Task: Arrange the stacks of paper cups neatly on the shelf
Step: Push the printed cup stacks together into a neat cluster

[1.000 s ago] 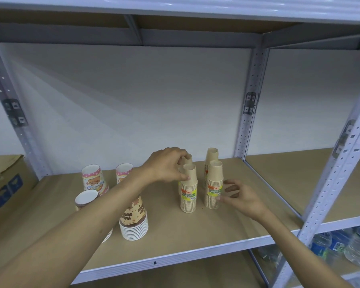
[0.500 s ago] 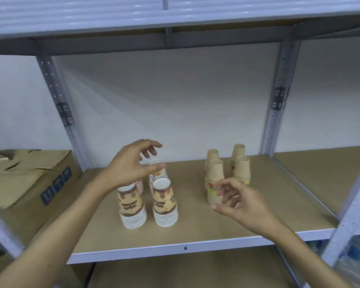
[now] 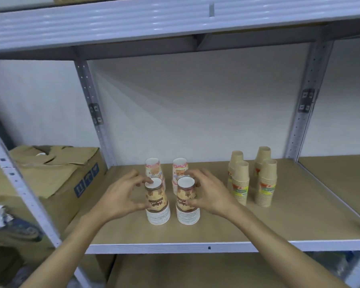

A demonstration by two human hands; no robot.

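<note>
Status: task looks approx. three-quarters done, judged from layout only.

1. Box (image 3: 50, 173), cardboard, sits at 9 o'clock of the cups, on the next bay. Not part of the job.
2. Left hand (image 3: 121, 196), at 9 o'clock of the brown stack, left (image 3: 157, 201). Fingers curled round the upper cup, thumb low on the near side, fingertips at the rim. Grip closed on the stack, base flat on the shelf (image 3: 195, 245).
3. Brown stack, right (image 3: 187, 201), just beside its twin, small gap between, apart. Both upright, tops level.
4. Pink stack, left (image 3: 153, 170) and pink stack, right (image 3: 180, 171) stand at 12 o'clock of the brown pair, close behind. Whether they touch the brown ones: cannot tell, partly hidden.
5. Right hand (image 3: 209, 194), at 3 o'clock of the right brown stack. Same curled grip, fingers at the rim, thumb on the near side of the body.
6. Tan stacks (image 3: 253, 177), four, at 3 o'clock of the hands, well apart. Two front, two back, upright, even spacing. This grp appears finished.

Left to do, est.: square the brown pair w/ the pink pair behind so the 2x2 block matches the tan grp, then release. Front row sits slightly left of back row, so a minor nudge toward 3 o'clock seems needed.
</note>
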